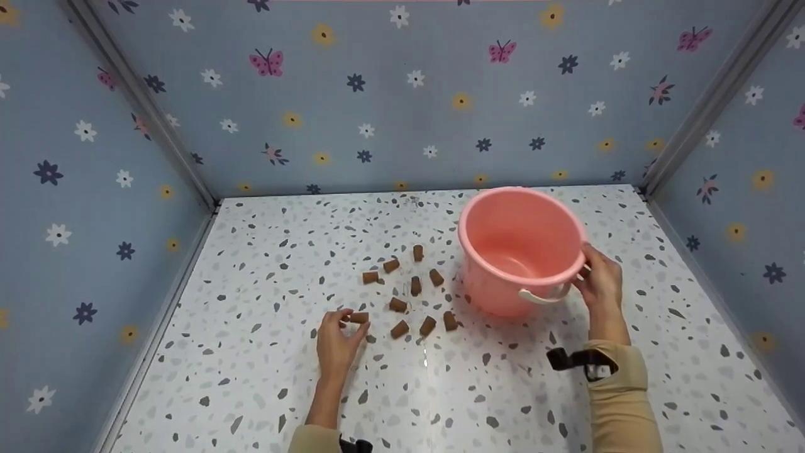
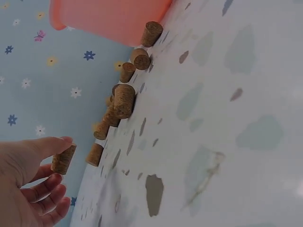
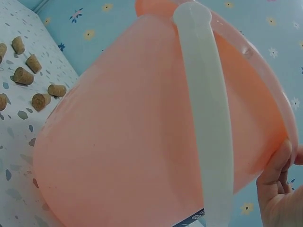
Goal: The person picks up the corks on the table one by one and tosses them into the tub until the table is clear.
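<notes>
From my remote seat I have the left hand, low and left of centre in the head frame, pinching one cork between thumb and fingers, its long axis running roughly sideways. The pink bucket lies to that cork's right and slightly higher in the frame, well apart, its mouth facing upward. My right hand is nearer the bucket, fingers gripping its rim above the pale handle. Loose corks lie scattered between, on a speckled counter bounded by flowered walls.
</notes>
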Demonstrator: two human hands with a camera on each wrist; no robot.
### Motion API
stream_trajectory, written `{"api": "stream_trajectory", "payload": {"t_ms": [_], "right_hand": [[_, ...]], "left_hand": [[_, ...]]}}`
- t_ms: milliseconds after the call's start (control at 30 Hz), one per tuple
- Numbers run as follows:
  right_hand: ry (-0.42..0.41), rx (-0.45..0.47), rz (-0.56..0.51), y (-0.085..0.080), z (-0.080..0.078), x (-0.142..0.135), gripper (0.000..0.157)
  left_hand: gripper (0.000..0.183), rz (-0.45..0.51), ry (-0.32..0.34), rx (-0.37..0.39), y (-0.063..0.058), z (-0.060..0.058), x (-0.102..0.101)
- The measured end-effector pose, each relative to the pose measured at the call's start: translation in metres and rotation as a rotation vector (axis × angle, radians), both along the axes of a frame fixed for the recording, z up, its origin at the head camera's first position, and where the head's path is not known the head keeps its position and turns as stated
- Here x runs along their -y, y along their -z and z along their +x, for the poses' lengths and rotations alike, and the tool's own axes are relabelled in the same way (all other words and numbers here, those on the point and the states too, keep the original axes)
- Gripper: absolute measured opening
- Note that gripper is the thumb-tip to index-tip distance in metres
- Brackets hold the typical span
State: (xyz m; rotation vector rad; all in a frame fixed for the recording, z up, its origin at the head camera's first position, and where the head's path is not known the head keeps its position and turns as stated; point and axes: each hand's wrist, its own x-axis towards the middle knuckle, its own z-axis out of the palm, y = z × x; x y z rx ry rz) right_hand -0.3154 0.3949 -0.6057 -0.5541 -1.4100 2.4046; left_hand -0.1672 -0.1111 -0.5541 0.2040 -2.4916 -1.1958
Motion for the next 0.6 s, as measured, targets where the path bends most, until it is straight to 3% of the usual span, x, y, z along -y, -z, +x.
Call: {"api": "stream_trajectory", "payload": {"t_ms": [67,167,267,367,400,500,533,600], "right_hand": [[-0.012,0.004,0.011,-0.002,0.002,0.002,0.049],[-0.044,0.040,-0.004,-0.021,0.013,0.009,0.042],[-0.056,0.121,-0.055,-0.071,0.039,0.035,0.030],[-0.051,0.132,-0.111,-0.115,0.062,0.060,0.020],[-0.052,0.134,-0.100,-0.115,0.062,0.060,0.023],[-0.049,0.070,-0.057,-0.067,0.037,0.034,0.035],[-0.033,0.110,-0.027,-0.059,0.032,0.029,0.040],[-0.051,0.090,-0.010,-0.027,0.016,0.010,0.048]], "left_hand": [[0.034,-0.008,-0.004,-0.021,-0.004,-0.002,-0.002],[0.033,-0.006,0.006,-0.058,-0.011,-0.004,-0.006],[0.033,0.009,0.025,-0.095,-0.018,-0.007,-0.010],[0.033,0.019,0.047,-0.130,-0.025,-0.009,-0.014],[0.033,0.024,0.055,-0.142,-0.027,-0.010,-0.016],[0.033,0.047,0.085,-0.171,-0.035,-0.014,-0.022],[0.033,0.052,0.095,-0.181,-0.038,-0.015,-0.025],[0.034,0.063,0.116,-0.197,-0.043,-0.017,-0.029]]}}
